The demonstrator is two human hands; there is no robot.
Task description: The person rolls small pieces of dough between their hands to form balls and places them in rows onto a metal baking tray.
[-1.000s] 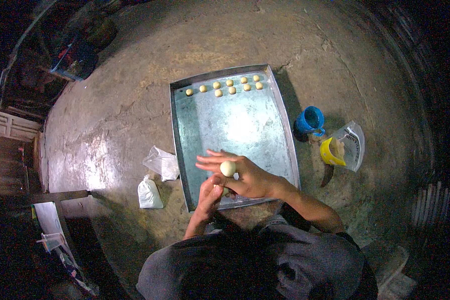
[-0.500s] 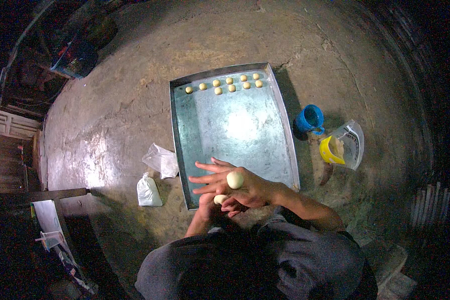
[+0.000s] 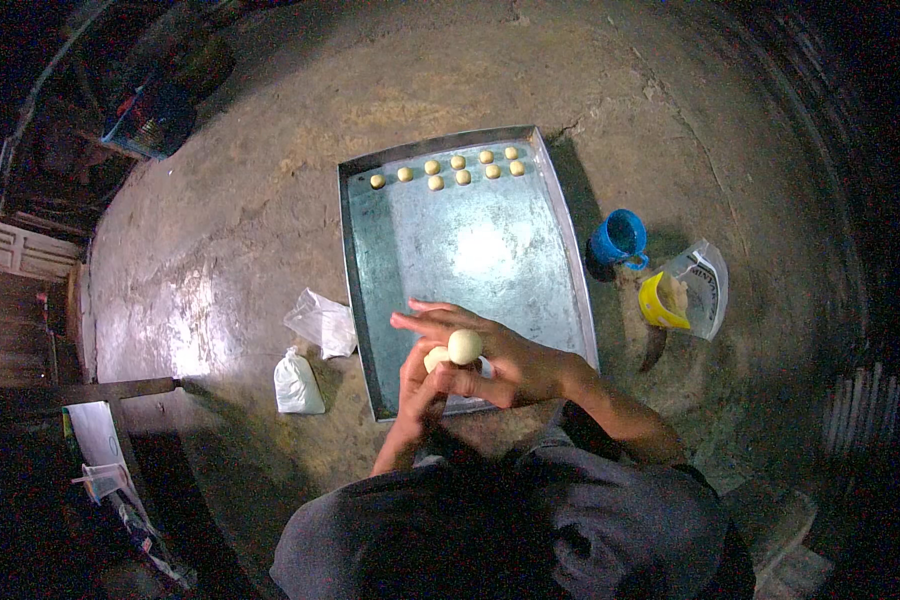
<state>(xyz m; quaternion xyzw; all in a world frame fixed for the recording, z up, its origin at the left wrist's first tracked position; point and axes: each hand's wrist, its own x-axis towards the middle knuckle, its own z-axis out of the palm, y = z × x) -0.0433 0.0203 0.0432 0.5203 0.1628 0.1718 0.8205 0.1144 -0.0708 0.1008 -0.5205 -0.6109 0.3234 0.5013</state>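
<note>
A round pale dough ball (image 3: 464, 347) rests between the thumb and forefinger side of my right hand (image 3: 530, 365). The other fingers of that hand stretch out to the left, over my left hand (image 3: 418, 388). Closed below them, my left hand grips a lump of dough (image 3: 436, 359), most of it hidden by the fingers. Whether the ball and the lump are joined cannot be made out. Both hands are above the near edge of a large metal tray (image 3: 440, 250). Several small dough balls (image 3: 463, 177) sit in two rows along its far end.
A tied white bag (image 3: 298, 382) and a crumpled clear bag (image 3: 322, 322) lie left of the tray. To its right stand a blue mug (image 3: 622, 238) and an open yellow-and-clear packet (image 3: 682, 295). A wooden beam (image 3: 120, 388) juts in from the left.
My hands have risen slightly and turned against each other. The dough ball has shifted a little up and left, and more of the lump in my left hand now shows.
</note>
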